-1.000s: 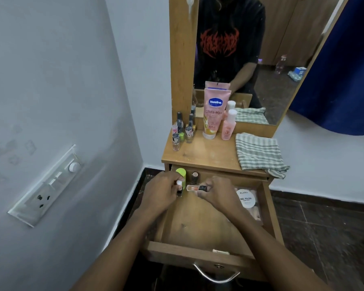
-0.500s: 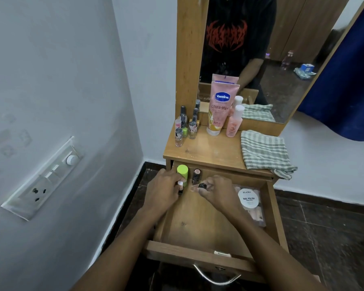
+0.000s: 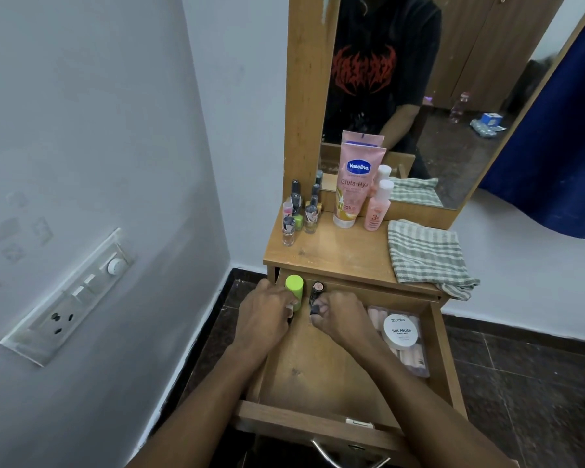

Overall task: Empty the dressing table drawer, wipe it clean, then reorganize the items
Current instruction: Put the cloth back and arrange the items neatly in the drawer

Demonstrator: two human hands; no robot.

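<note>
The wooden drawer (image 3: 318,376) is pulled open under the dressing table top. Both hands are at its back left corner. My left hand (image 3: 264,315) is closed around a small white-capped bottle, mostly hidden by the fingers, right beside an upright green-capped bottle (image 3: 294,287). My right hand (image 3: 345,319) pinches a small black-capped nail polish bottle (image 3: 314,309) just in front of an upright dark tube (image 3: 317,288). On the drawer's right side a white nail polish remover tub (image 3: 401,331) lies on a clear box of pink items (image 3: 416,361).
On the table top stand several nail polish bottles (image 3: 301,211), a pink Vaseline tube (image 3: 352,187), a pink bottle (image 3: 377,207) and a folded checked cloth (image 3: 426,255). A mirror rises behind them. A switchboard (image 3: 71,298) is on the left wall.
Both hands have moved a little toward the drawer's back left corner. The nail polish bottle in my right hand went from lying sideways to pointing down next to the dark tube.
</note>
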